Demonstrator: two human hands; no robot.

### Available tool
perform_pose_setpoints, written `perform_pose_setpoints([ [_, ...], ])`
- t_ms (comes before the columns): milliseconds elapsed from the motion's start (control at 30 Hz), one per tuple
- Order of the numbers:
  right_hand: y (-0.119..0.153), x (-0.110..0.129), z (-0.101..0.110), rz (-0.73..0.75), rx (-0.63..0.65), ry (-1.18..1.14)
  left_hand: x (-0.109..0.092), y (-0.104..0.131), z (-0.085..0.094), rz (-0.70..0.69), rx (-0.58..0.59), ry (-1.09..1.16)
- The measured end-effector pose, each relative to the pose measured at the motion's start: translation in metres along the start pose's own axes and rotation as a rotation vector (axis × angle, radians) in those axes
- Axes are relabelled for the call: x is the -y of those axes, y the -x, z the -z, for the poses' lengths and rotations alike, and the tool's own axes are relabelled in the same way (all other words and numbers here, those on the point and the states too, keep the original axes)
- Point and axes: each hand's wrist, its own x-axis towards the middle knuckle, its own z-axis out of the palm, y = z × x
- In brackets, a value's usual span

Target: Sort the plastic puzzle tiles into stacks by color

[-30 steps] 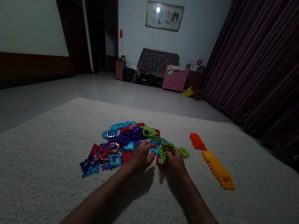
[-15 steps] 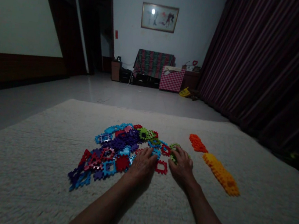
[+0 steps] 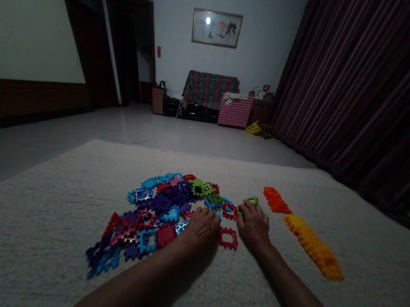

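Note:
A loose heap of interlocking plastic toy pieces [image 3: 167, 201] with toothed edges, mostly purple, blue, red and pink, lies on the pale mat. My left hand [image 3: 203, 227] rests at the heap's right side, fingers bent down and close together; their tips are hidden, and what they hold cannot be seen. To its right, my right hand [image 3: 254, 226] curls over some green pieces [image 3: 252, 200], largely covering them. Between the two hands lie a red square frame piece [image 3: 228, 238] and another red frame [image 3: 230, 211] beyond it.
Right of my hands, an orange-red row of pieces [image 3: 277, 199] and a longer yellow-orange row [image 3: 314, 246] lie on the mat [image 3: 45, 232]. Farther off are a tiled floor [image 3: 125, 124], a checked cloth [image 3: 235, 110] over furniture, and a dark curtain [image 3: 336, 90].
The view has tilted and shifted slightly. My right hand has closed more over the green pieces, covering more of them. My left hand stays at the heap's right side.

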Motion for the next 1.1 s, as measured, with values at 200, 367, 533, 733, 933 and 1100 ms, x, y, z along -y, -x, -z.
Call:
perform_pose_setpoints([
  [200, 0.001, -0.005, -0.010, 0.039, -0.086, -0.045, 0.013, -0.012, -0.014, -0.112, -0.141, -0.003],
  [367, -0.001, -0.014, -0.020, 0.090, -0.156, -0.074, 0.014, -0.014, -0.020, -0.098, -0.154, 0.027],
  [533, -0.007, -0.021, -0.028, 0.107, -0.208, -0.130, 0.009, -0.010, -0.014, -0.003, -0.120, 0.028],
  [733, -0.008, -0.020, -0.024, 0.031, -0.279, -0.043, 0.017, 0.001, -0.019, 0.173, -0.078, 0.030],
  [933, -0.008, -0.024, -0.032, 0.045, -0.285, -0.123, 0.030, -0.002, -0.009, 0.240, -0.058, 0.017],
  [1100, -0.012, -0.033, -0.039, 0.057, -0.310, -0.230, 0.028, -0.011, 0.004, 0.240, 0.022, -0.002],
])
